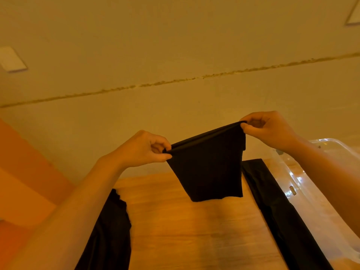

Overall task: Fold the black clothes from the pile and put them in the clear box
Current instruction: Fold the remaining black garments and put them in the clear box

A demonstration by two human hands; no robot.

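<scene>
Your left hand [144,149] and right hand [266,129] each pinch a top corner of the garment [208,168], letting it hang flat above the table [185,230] for folding, box [303,182] waiting at right

No readable text, labels, brands or numbers anywhere: black clothes, clear box, table and wall all plain; small tag on the box too blurred.
</scene>
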